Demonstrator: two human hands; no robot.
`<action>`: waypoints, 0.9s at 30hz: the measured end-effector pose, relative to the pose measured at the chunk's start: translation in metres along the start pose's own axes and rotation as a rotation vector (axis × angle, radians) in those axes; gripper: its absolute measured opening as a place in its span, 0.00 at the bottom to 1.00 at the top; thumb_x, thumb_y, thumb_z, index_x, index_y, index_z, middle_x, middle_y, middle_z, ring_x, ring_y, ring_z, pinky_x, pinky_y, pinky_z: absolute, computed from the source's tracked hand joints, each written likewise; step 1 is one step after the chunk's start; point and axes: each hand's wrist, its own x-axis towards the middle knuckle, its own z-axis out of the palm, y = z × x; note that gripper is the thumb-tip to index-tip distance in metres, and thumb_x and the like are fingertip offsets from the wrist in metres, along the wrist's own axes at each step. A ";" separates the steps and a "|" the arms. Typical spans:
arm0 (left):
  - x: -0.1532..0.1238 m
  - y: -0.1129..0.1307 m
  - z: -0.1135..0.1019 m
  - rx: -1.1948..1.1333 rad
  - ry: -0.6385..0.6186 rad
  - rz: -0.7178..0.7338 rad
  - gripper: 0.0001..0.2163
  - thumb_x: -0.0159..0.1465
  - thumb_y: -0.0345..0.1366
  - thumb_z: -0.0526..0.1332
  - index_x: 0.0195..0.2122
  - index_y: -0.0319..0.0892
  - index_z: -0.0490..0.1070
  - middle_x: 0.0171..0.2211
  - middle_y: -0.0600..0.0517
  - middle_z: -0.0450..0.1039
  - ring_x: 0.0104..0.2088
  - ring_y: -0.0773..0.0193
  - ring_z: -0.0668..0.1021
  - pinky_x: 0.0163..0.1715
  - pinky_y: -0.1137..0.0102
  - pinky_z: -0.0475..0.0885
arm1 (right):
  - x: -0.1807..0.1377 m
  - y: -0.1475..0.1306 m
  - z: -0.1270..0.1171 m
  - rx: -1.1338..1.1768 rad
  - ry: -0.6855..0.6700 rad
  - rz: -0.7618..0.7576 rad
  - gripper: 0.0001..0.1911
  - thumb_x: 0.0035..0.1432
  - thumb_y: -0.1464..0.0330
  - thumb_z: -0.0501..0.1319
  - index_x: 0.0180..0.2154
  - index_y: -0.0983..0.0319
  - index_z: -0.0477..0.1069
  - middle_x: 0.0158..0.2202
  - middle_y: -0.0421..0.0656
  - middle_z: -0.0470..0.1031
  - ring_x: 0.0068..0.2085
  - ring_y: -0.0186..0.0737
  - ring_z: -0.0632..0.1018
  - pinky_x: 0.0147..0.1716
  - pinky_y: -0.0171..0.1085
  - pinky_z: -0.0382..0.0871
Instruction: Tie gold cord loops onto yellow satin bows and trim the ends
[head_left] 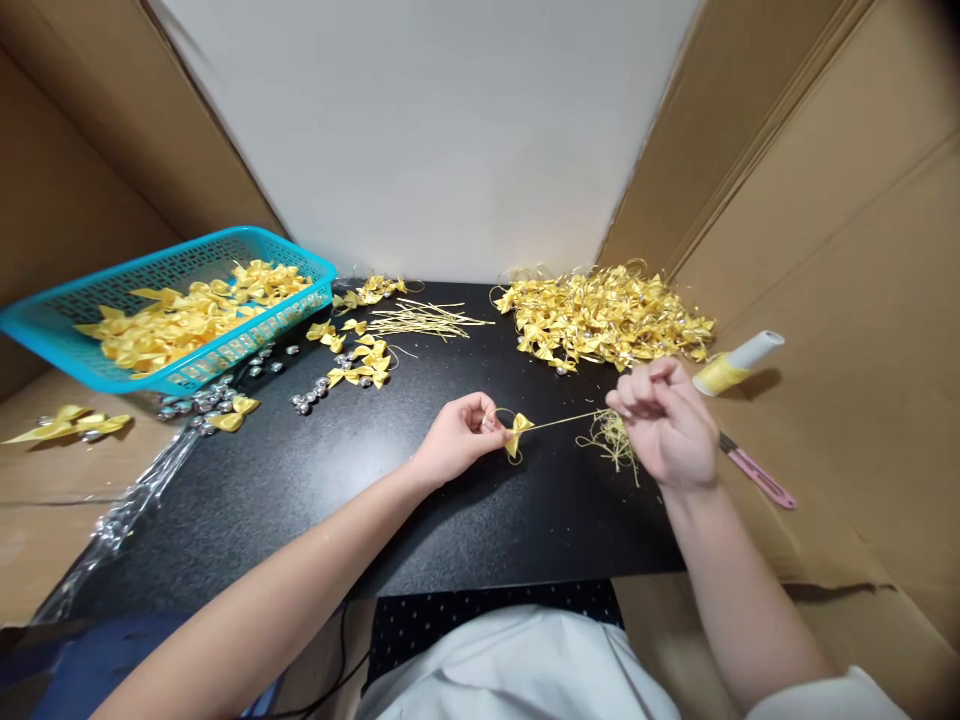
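Note:
My left hand point(471, 430) pinches a small yellow ribbon bow point(518, 432) with a loop of cord on it, a little above the black tabletop. From the bow a thin gold cord point(564, 421) runs taut to my right hand point(664, 415), whose fingers are closed on its far end. Below and beside my right hand lies a tangle of cut cord ends point(611, 440). A pink-handled cutter point(761, 480) rests to the right of that wrist, its blade end partly hidden by the hand.
A turquoise basket point(45, 340) of yellow bows stands at left, silver bells point(214, 395) beside it. Straight cord lengths point(427, 318) lie at the back. A heap of bows with cords point(607, 315) sits back right, near a white tube point(754, 350). Cardboard walls point(847, 250) flank the table.

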 end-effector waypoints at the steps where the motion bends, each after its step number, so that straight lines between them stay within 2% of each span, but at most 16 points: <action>1: 0.000 0.000 0.000 -0.006 -0.011 -0.007 0.17 0.46 0.31 0.71 0.24 0.40 0.60 0.18 0.63 0.62 0.19 0.78 0.65 0.25 0.79 0.62 | 0.002 -0.007 -0.001 -0.010 0.016 -0.007 0.08 0.54 0.67 0.63 0.30 0.56 0.63 0.21 0.33 0.48 0.22 0.32 0.51 0.24 0.34 0.51; 5: -0.001 0.000 -0.002 -0.014 -0.038 -0.037 0.17 0.45 0.31 0.71 0.24 0.40 0.59 0.17 0.63 0.61 0.20 0.77 0.68 0.28 0.77 0.65 | 0.016 -0.031 -0.004 -0.046 0.044 -0.077 0.11 0.52 0.65 0.68 0.32 0.54 0.64 0.20 0.34 0.50 0.22 0.32 0.51 0.21 0.34 0.47; 11: 0.000 -0.002 -0.002 0.008 -0.052 -0.046 0.16 0.45 0.31 0.70 0.25 0.40 0.59 0.18 0.62 0.63 0.22 0.74 0.71 0.28 0.77 0.65 | 0.047 -0.055 -0.013 -0.222 0.002 -0.278 0.12 0.52 0.62 0.69 0.31 0.52 0.65 0.20 0.34 0.54 0.19 0.32 0.49 0.18 0.35 0.40; 16: 0.000 -0.002 0.000 0.029 -0.088 -0.054 0.16 0.45 0.31 0.70 0.23 0.41 0.58 0.18 0.62 0.62 0.21 0.75 0.70 0.26 0.77 0.63 | 0.069 -0.072 -0.014 -0.310 0.057 -0.347 0.12 0.51 0.60 0.70 0.29 0.51 0.67 0.20 0.35 0.55 0.19 0.33 0.50 0.20 0.37 0.40; 24: -0.001 0.001 -0.002 0.134 -0.115 -0.086 0.13 0.45 0.31 0.67 0.22 0.40 0.60 0.17 0.62 0.61 0.18 0.77 0.62 0.21 0.78 0.55 | 0.098 -0.063 -0.019 -0.292 0.057 -0.321 0.11 0.54 0.64 0.67 0.30 0.54 0.64 0.19 0.33 0.57 0.20 0.30 0.52 0.21 0.37 0.41; 27: 0.000 0.003 -0.002 0.161 -0.125 -0.098 0.09 0.46 0.30 0.66 0.23 0.39 0.64 0.17 0.61 0.61 0.18 0.76 0.62 0.21 0.78 0.55 | 0.097 -0.059 -0.016 -0.347 0.008 -0.326 0.09 0.59 0.63 0.63 0.31 0.54 0.63 0.20 0.33 0.59 0.21 0.30 0.54 0.22 0.37 0.46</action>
